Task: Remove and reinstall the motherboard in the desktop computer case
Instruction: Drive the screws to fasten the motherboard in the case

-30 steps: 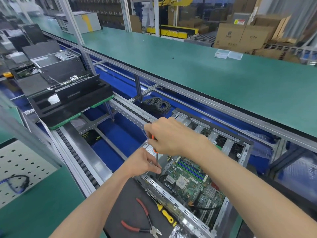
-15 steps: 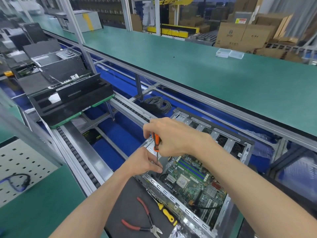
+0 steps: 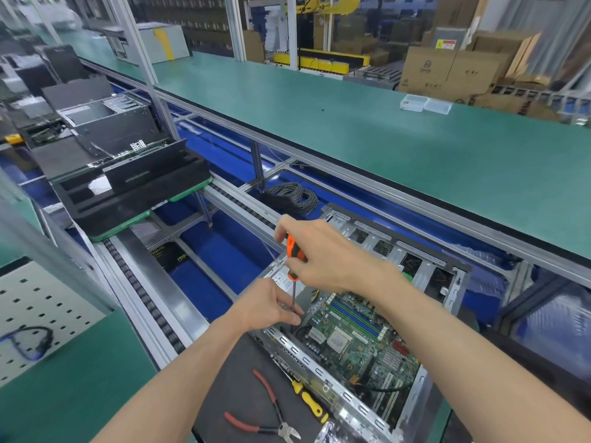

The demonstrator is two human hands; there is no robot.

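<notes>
Screwdriver (image 3: 295, 254) near-upright, gripped in right hand (image 3: 323, 254); left hand (image 3: 271, 306) fingers pinch its shaft, tip down at motherboard (image 3: 355, 340) near-left corner inside case (image 3: 319, 372). Screw hidden.

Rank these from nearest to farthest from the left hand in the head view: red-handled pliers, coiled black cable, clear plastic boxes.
From the left hand:
1. Red-handled pliers, just below it on the dark mat.
2. Coiled black cable, beyond it past the case.
3. Clear plastic boxes, far off on the green bench, upper right.
</notes>
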